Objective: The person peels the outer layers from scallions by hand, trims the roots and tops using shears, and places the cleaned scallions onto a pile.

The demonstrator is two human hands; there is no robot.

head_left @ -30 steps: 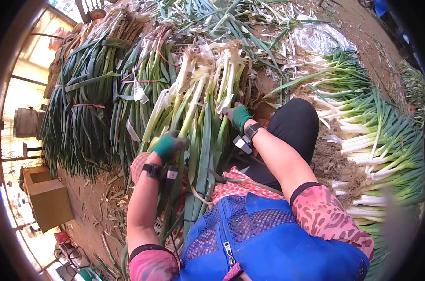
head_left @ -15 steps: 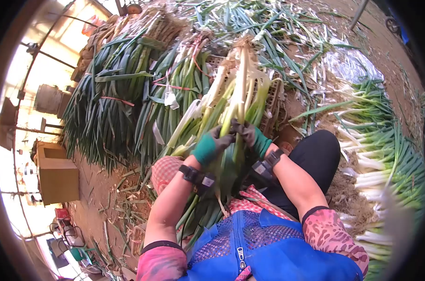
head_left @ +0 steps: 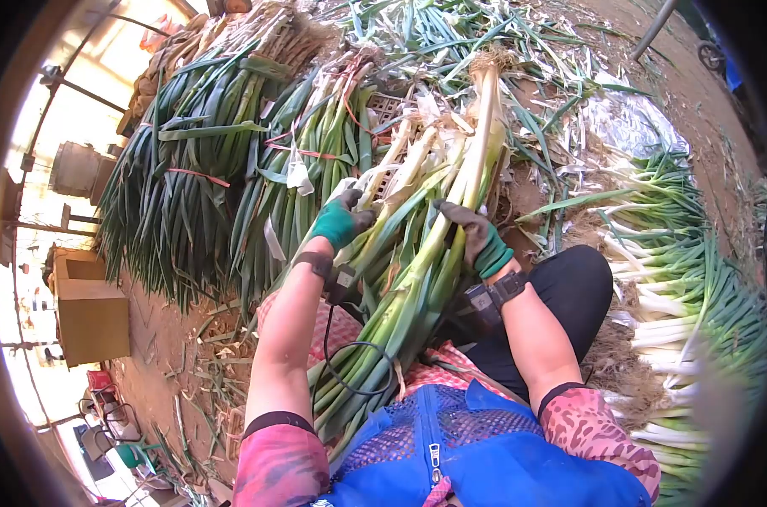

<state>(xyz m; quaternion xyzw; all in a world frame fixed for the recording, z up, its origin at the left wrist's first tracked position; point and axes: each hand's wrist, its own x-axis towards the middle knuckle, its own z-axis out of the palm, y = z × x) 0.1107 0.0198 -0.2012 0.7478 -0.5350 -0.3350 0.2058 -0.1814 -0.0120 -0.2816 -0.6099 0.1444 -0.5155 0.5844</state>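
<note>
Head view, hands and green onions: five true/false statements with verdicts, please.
1. The left hand and right hand both wear gloves. True.
2. The right hand is closed around a long onion stalk. True.
3. The bunch of onions lies on a table. False: it rests across the person's lap.
4. The cardboard box is at the right of the view. False: it stands near the left edge.
5. Tied bundles lie to the left of the left hand. True.
</note>
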